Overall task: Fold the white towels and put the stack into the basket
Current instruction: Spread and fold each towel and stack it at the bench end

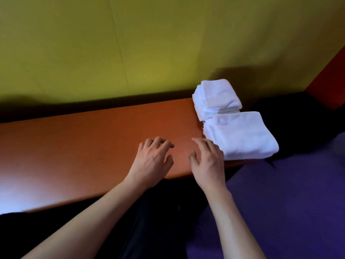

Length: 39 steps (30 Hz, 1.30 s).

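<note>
Two piles of folded white towels lie at the right end of an orange table (84, 146). The far stack (216, 99) stands near the wall. The near folded towel (240, 135) lies at the table's front right corner. My left hand (153, 161) hovers over the table's front edge with loosely curled fingers and holds nothing. My right hand (207, 161) is just left of the near towel, fingers relaxed and spread, its fingertips close to the towel's edge. No basket is in view.
A yellow-green wall (130, 53) rises behind the table. Purple floor (280, 202) lies to the right, with a dark object (298, 118) past the table's right end. A red wall (332, 81) shows at the far right.
</note>
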### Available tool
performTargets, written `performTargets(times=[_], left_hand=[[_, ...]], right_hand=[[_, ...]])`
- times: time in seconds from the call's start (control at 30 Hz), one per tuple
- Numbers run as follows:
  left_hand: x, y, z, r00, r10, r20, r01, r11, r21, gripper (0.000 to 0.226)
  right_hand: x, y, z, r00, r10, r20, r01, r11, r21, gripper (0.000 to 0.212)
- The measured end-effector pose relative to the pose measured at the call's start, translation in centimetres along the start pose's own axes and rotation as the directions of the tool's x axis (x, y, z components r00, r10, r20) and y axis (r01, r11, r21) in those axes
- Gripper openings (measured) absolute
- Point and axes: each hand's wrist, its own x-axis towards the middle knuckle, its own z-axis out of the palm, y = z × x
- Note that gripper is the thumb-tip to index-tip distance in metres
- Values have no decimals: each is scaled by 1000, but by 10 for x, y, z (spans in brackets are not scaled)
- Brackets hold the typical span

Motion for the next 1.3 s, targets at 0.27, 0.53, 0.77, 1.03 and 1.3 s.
performTargets(times=[0.27, 0.53, 0.77, 1.03, 1.3], left_hand=[[-87, -65, -36, 972, -210, -103, 209, 978, -20, 29], [-173, -146, -74, 874, -459, -162, 459, 888, -37, 35], [-236, -222, -102, 773, -604, -196, 612, 791, -25, 36], [-288, -314, -115, 652, -717, -246, 733, 679, -36, 37], [-308, -453, -91, 589, -747, -308, 800, 593, 91, 43]], right_hand=[[-37, -86, 47, 985, -140, 101, 130, 986, 99, 38], [-58, -182, 100, 928, -297, 225, 254, 947, 198, 38], [-60, -281, 157, 842, -454, 292, 378, 882, 281, 38], [-60, -382, 236, 707, -594, 383, 493, 803, 335, 40], [-57, -450, 331, 630, -611, 480, 505, 791, 345, 48]])
